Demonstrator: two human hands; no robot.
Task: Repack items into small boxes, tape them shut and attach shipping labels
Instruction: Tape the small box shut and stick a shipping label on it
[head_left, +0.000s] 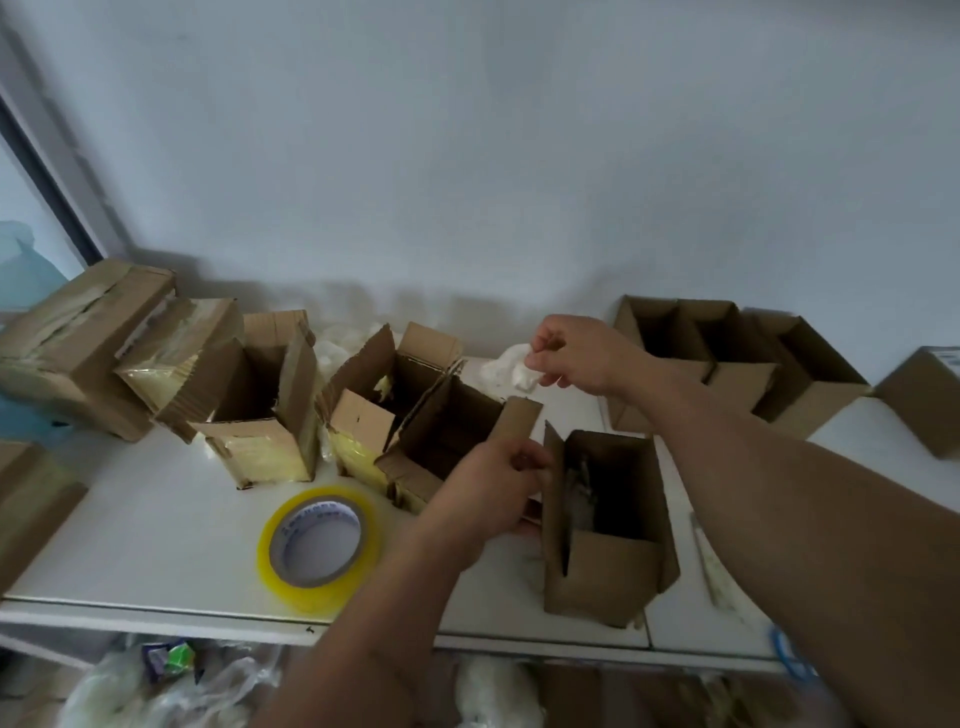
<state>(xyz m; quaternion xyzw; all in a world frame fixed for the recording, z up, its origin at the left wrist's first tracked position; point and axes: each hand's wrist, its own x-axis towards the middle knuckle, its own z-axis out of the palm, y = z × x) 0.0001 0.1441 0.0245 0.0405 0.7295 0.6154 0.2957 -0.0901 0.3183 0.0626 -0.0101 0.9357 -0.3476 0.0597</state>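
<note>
Standing upright on the white table (156, 525), flaps raised: 1 open cardboard box (605, 525). Left hand (493, 488) grasps the flap of a neighbouring open box (441, 441). Right hand (576, 353), raised, pinches white wadding (511, 369).

Matt brown cardboard boxes (602, 519), a glossy yellowish plastic tape roll (318, 545), a smooth white table (156, 519).

A plain white wall (467, 130) fills the far side, dimly lit. A dark window frame (47, 192) slants at far left. A white table (156, 519) stands against the wall, clutter on the floor below
</note>
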